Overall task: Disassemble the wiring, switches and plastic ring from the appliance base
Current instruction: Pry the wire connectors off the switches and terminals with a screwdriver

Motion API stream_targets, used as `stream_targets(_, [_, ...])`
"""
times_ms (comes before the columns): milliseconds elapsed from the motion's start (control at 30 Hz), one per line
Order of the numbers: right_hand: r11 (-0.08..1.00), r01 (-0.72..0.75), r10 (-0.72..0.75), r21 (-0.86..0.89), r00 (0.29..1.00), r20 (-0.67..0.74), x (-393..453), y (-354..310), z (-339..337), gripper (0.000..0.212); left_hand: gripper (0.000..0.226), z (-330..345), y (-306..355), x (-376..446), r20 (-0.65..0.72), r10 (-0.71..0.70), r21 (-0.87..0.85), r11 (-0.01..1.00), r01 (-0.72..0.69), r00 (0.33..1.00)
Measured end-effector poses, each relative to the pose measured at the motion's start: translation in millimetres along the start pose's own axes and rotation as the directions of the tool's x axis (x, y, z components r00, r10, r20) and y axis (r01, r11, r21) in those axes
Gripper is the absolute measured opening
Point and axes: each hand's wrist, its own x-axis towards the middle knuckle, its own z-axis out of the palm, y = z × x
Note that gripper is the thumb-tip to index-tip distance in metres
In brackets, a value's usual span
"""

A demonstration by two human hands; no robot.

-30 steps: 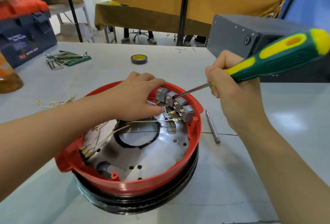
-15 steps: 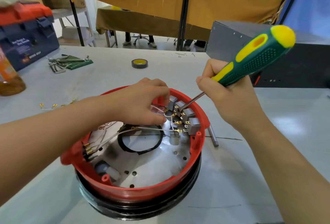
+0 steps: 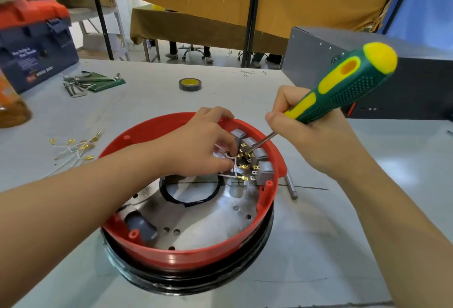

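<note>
At frame centre, the red plastic ring [image 3: 186,257] encloses grey switches [image 3: 264,172] and white wiring [image 3: 232,160]. The left hand [image 3: 196,145] pinches the wiring; the right hand [image 3: 308,133] grips a screwdriver [image 3: 343,86], tip among the switches.

The appliance base [image 3: 188,253] is sitting at the near centre of the worktop [image 3: 318,246], with the plastic ring [image 3: 157,126] lying on top of it. Switches [image 3: 255,158] are lining the ring's far right inner wall, wiring [image 3: 232,167] running just before them. The left hand [image 3: 196,145] is reaching in from the left; the right hand [image 3: 311,138] is bringing a screwdriver [image 3: 343,86] in from the right. Loose wires [image 3: 73,150] are lying to the left, a tape roll [image 3: 190,84] behind, hex keys [image 3: 83,84] and a toolbox [image 3: 31,45] far left.
</note>
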Motion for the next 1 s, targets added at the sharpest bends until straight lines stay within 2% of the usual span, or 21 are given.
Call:
stream_targets(400, [0.996,0.042,-0.025,-0.082,0.980,0.195,6.6,-7.5,-1.7,0.026,0.003,2.2,0.6,-1.0,-0.032,-0.015,-0.010,1.000,0.015,0.999])
stream_targets(500, [0.998,0.005,0.005,-0.070,0.991,0.136,6.4,-2.1,-3.7,0.027,0.003,3.3,0.4,-1.3,-0.032,-0.022,-0.014,1.000,0.022,0.999])
stream_targets(700, [0.992,-0.081,0.086,0.101,0.995,-0.053,-0.4,6.7,2.7,0.028,0.005,3.5,0.8,-0.3,-0.038,-0.034,-0.008,0.999,0.033,0.999])
stream_targets(767, [0.992,-0.076,0.086,0.103,0.992,-0.090,-4.3,7.7,4.0,0.027,0.006,3.4,0.8,-0.5,-0.042,-0.034,-0.002,0.999,0.034,0.999])
stream_targets(867, [0.999,-0.021,0.023,0.032,0.997,-0.073,-9.7,6.8,3.4,0.027,0.007,3.3,1.6,-0.7,-0.041,-0.033,0.004,0.999,0.033,0.999])
stream_targets(1000, [0.997,0.047,-0.046,-0.053,0.999,0.029,-12.4,-2.0,4.7,0.027,0.006,4.4,1.5,-0.6,-0.051,-0.028,0.016,0.999,0.029,0.998])
